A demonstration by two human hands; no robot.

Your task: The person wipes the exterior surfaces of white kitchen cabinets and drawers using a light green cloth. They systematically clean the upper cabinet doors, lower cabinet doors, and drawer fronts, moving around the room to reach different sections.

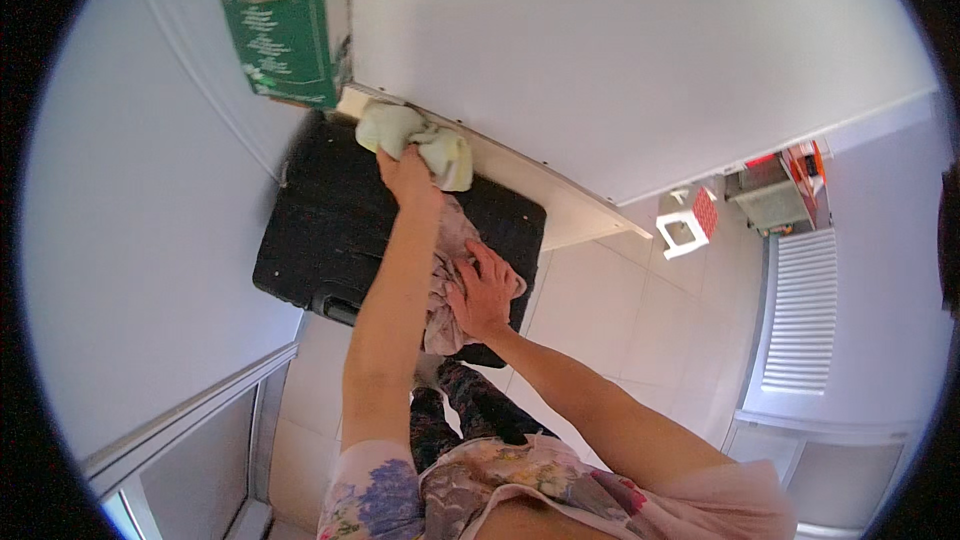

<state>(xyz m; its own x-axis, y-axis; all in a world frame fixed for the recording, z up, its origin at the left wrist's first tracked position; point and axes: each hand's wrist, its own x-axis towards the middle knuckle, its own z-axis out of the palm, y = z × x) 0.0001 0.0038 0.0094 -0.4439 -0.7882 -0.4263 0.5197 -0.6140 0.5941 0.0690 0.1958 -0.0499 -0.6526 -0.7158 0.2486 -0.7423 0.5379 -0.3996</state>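
Observation:
A black suitcase [325, 205] with a side handle lies flat in front of me. Reaching to its far edge, my left hand [410, 178] is closed on a crumpled pale yellow cloth [445, 155], which lies against the pale board behind. My right hand [482, 298] rests on a crumpled dusty-pink cloth [442, 320] on the suitcase's right half, its fingers bent into the fabric. The pink cloth runs up beneath my left forearm, which hides part of it.
A green box [275, 25] stands at the far left. A large white panel [600, 40] with a pale wooden edge [560, 205] borders the suitcase's far side. On the tiled floor, right, are a white stool with a red top [700, 215] and a grey cabinet [770, 195]. A radiator [800, 310] is nearby.

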